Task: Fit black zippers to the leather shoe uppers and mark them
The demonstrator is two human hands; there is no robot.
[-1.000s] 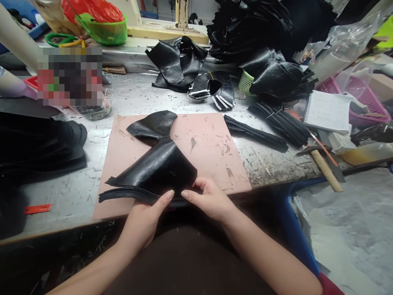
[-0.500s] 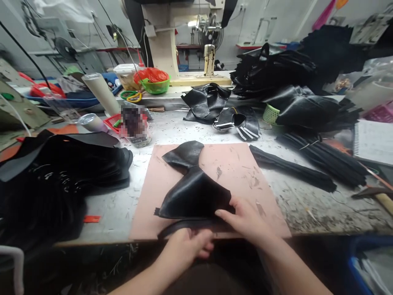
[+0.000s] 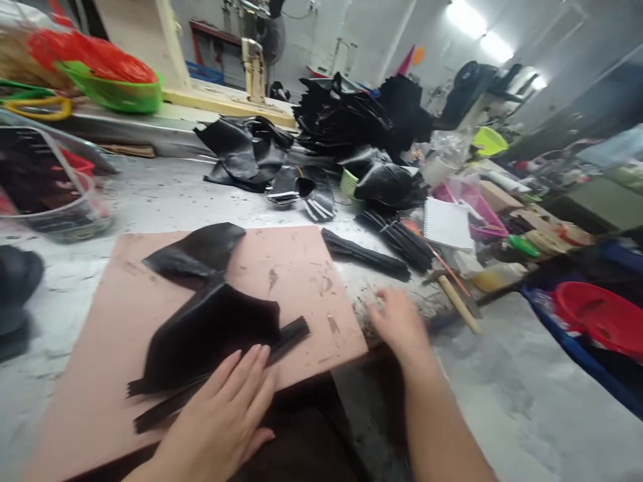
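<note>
My left hand [image 3: 228, 402] lies flat, fingers extended, over a black strip [image 3: 163, 408] and the lower edge of a black leather piece [image 3: 211, 328]. That piece rests on a pink board [image 3: 296, 281], its upper part [image 3: 201, 251] pointing away from me. One end of the strip sticks out to the right of my fingertips. My right hand [image 3: 399, 321] is in the air beyond the board's right edge, fingers apart and slightly blurred, holding nothing. The nearest thing to it is a hammer [image 3: 459, 304] on its right.
Bundled black strips [image 3: 396, 237] and a white notebook [image 3: 447, 224] lie at the right. Black leather pieces [image 3: 246, 150] are heaped behind the board. A clear container [image 3: 75, 207] stands at the left. A red basin [image 3: 603, 314] sits at the far right.
The view has swung to the right. My right hand has let go of the leather piece and moved off the board to the right. My left hand has spread flat over the strip.
</note>
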